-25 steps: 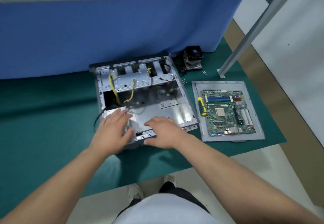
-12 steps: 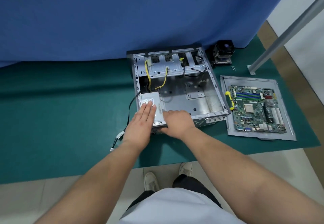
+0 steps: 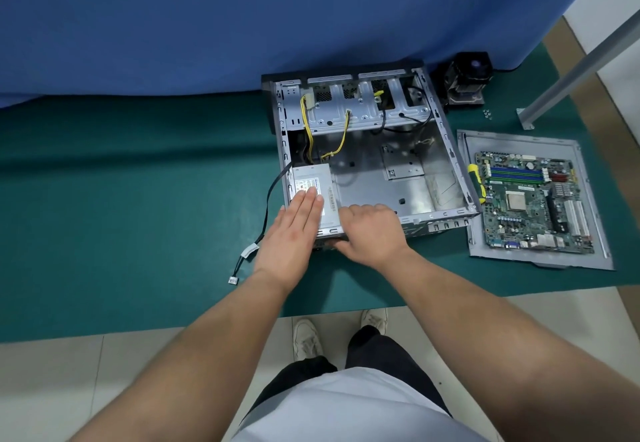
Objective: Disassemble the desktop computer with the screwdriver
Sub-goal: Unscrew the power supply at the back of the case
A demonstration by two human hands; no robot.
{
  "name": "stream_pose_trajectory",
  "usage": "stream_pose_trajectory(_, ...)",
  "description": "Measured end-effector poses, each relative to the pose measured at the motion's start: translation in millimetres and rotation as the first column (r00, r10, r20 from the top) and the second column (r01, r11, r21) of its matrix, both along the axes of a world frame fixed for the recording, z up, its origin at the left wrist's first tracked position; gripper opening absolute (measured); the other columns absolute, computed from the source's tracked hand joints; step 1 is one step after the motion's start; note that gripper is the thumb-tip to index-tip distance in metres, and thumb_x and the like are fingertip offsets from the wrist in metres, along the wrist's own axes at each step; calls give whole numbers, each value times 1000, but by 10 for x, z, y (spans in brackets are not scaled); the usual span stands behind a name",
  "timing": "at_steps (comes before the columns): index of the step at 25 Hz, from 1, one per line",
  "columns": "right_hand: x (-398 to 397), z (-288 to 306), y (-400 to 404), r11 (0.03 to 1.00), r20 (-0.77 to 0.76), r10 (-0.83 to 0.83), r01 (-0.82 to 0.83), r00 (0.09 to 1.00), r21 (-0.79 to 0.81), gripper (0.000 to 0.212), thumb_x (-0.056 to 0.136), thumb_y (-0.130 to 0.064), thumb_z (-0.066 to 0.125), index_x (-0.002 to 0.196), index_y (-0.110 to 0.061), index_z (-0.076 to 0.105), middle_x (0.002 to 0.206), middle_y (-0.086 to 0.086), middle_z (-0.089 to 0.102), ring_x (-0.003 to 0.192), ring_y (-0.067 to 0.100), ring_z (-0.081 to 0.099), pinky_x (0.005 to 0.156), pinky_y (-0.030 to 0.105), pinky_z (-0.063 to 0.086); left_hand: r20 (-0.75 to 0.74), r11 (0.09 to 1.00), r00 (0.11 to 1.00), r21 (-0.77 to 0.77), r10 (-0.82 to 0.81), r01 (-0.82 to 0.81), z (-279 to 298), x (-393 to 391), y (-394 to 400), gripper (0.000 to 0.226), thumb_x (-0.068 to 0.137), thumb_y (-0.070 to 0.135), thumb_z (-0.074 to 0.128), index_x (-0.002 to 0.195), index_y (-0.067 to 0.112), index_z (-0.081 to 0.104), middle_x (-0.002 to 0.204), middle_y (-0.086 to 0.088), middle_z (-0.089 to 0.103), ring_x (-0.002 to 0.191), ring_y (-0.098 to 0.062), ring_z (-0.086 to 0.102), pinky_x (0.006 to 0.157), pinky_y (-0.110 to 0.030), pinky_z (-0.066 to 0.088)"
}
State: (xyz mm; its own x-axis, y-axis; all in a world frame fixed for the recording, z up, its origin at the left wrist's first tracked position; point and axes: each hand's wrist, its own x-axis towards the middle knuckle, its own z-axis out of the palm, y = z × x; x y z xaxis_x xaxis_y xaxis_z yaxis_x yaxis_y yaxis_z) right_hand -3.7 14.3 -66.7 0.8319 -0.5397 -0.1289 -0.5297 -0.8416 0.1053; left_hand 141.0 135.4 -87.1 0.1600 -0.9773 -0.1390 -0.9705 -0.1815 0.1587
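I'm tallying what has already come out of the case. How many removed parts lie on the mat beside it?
2, going by what shows. The motherboard lies on the side panel right of the case; the CPU cooler sits behind the case's right corner. Smaller parts may be hidden.

one open grey metal computer case (image 3: 408, 178) lies on the green mat. one silver boxy power supply (image 3: 313, 192) sits in it. one green motherboard (image 3: 533, 199) rests on one flat grey metal side panel (image 3: 588, 254). one yellow-and-green-handled screwdriver (image 3: 476, 182). one black cooler fan (image 3: 467, 78). two bare hands: left hand (image 3: 291, 233), right hand (image 3: 372, 230). a few small screws (image 3: 487, 114), too tiny to count.
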Motion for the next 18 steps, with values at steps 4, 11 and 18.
stream_pose_trajectory(4,75,-18,65,995,-37,-98,97,995,-13,37,71,-45,80,85,-15,64,74,2,66,66,24,63,64,33,37,-7,999,1000,-35,24,-24,-36,20,-52,80,87,-6,16,163,7,-7,172,-9,-9,159,-25,-7,127,-42,17)
stream_pose_trajectory(11,89,-9,32,995,-35,-96,97,995,26,43,79,-54,71,99,-18,61,89,1,66,78,23,64,70,36,40,-196,991,979,-111,50,-73,14,14,-29,83,93,12,55,164,9,13,173,-5,7,160,-20,0,127,-43,21)
stream_pose_trajectory(18,-41,204,-158,952,-98,55,-23,994,305,78,81,-80,55,124,-16,53,118,3,63,108,26,60,92,41,43,-710,850,671,-205,212,-485,186,111,-19,46,104,37,48,148,25,51,154,14,46,142,10,31,117,-18,27)
